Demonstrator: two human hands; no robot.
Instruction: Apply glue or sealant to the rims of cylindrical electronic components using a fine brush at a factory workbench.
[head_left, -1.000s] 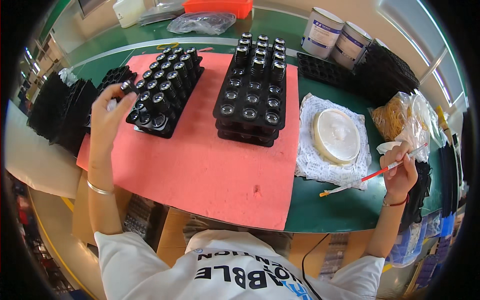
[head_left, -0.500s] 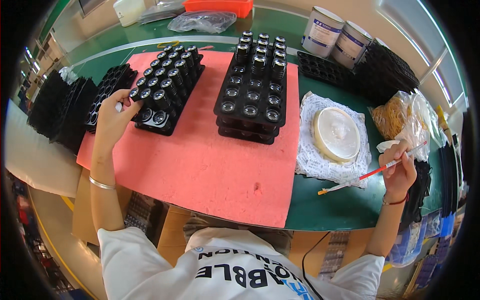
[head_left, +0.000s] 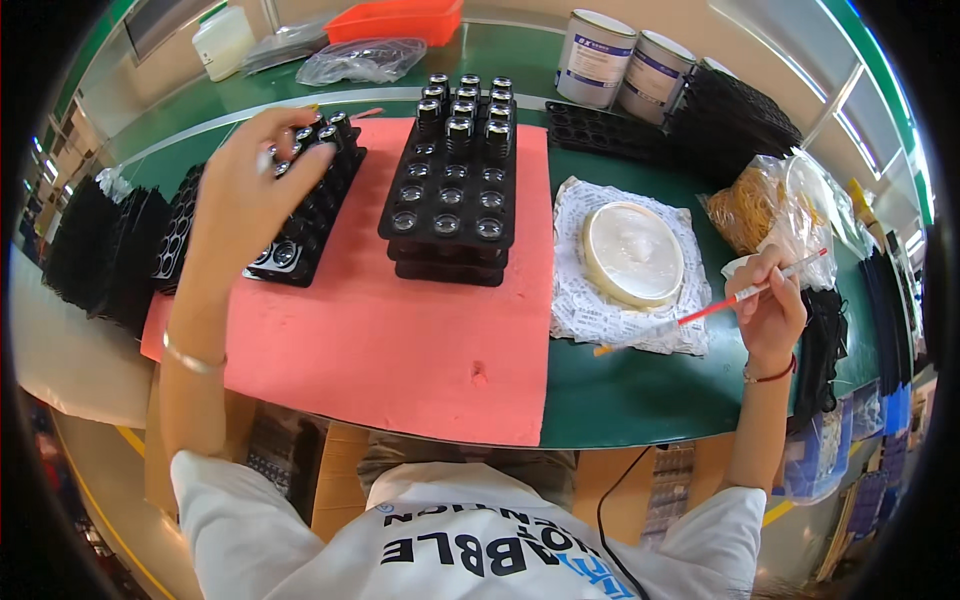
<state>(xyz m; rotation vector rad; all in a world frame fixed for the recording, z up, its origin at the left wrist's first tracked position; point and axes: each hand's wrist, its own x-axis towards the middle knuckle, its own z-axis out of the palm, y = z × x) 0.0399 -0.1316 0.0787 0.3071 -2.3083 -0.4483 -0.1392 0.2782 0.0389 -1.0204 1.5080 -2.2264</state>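
My left hand [head_left: 245,185] is over the left black tray [head_left: 318,258], thumb and forefinger apart, with nothing visible between them. It hides much of that tray's short black cylinders with shiny round tops [head_left: 328,135]. A small whitish patch shows at its fingers; I cannot make out what it is. My right hand [head_left: 772,310] grips a thin red-handled brush [head_left: 705,313], its pale tip pointing left past the front of a round shallow tub [head_left: 635,255] with whitish contents. In the middle, stacked black trays [head_left: 447,250] carry upright cylinders at the back and clear-topped round pieces in front.
A pink mat [head_left: 400,350] lies on the green table [head_left: 640,410]. Stacks of black trays [head_left: 100,250] stand at far left, more [head_left: 735,120] at back right beside two tins [head_left: 597,60]. A bag of yellowish bands [head_left: 750,200] sits right. An orange bin [head_left: 395,20] is behind.
My left hand has moved from the left tray's near left corner to farther back over it. The brush stays in my right hand. The whole view has shifted, with things appearing farther left.
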